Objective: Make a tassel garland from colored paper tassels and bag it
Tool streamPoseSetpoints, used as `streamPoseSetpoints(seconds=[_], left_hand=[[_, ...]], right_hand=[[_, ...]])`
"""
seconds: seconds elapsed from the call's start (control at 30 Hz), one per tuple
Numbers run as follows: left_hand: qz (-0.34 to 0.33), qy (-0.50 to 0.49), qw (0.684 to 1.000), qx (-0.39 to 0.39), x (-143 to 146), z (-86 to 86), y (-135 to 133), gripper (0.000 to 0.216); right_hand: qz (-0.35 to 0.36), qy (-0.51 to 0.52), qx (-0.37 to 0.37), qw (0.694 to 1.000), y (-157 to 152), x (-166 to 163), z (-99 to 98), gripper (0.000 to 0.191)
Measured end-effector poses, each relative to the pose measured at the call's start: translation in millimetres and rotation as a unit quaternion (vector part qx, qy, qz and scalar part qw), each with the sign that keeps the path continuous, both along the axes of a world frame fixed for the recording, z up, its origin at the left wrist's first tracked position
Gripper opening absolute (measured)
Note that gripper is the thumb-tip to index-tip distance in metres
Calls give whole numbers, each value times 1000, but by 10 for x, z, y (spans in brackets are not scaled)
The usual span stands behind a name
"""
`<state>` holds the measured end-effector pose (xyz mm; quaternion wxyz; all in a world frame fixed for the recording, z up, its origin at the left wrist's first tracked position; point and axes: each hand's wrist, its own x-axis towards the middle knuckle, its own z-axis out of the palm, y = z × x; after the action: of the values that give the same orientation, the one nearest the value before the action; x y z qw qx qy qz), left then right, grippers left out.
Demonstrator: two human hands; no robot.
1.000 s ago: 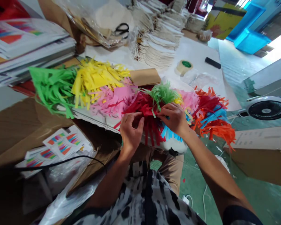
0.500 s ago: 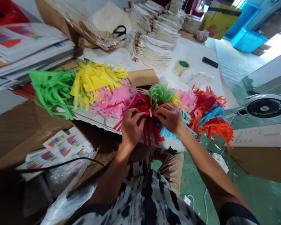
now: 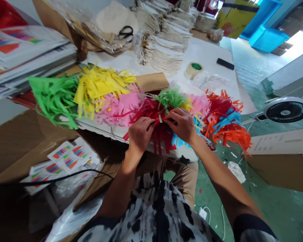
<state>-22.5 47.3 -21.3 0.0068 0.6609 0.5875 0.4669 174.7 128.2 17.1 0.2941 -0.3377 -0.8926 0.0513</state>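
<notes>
Gently, with left hand (image 3: 140,134) and right hand (image 3: 182,125) fingers pinched narrow on red fringed tissue paper (image 3: 151,112), tug evenly, avoiding tears.

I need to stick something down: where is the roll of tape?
The roll of tape lies on the white table, right of centre in the head view, between the cream bag stack and a black bar.
</notes>
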Motion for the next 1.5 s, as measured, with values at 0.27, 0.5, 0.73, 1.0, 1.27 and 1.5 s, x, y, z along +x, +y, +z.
streamPoseSetpoints(seconds=[0.27,0.5,0.73,1.0,1.27,1.5], left_hand=[[-39,-41,998,-18,-10,-17,57,15],[-6,-45,999,16,73,80,93,13],[-6,-94,993,68,156,144,129,7],[-37,-219,975,-24,154,246,186,9],[-51,-423,892,-152,124,274,205,26],[-80,-446,881,-135,70,169,210,26]], right_hand=[[-26,-23,-19,999,-100,-24,71,6],[-245,-41,14,968,-1126,770,287,28],[-500,-285,-32,817,-1910,1923,-77,36],[-464,-151,9,873,-1789,1886,-70,18],[-160,2,64,985,-914,439,262,23],[-110,-67,74,989,-471,-331,103,19]])
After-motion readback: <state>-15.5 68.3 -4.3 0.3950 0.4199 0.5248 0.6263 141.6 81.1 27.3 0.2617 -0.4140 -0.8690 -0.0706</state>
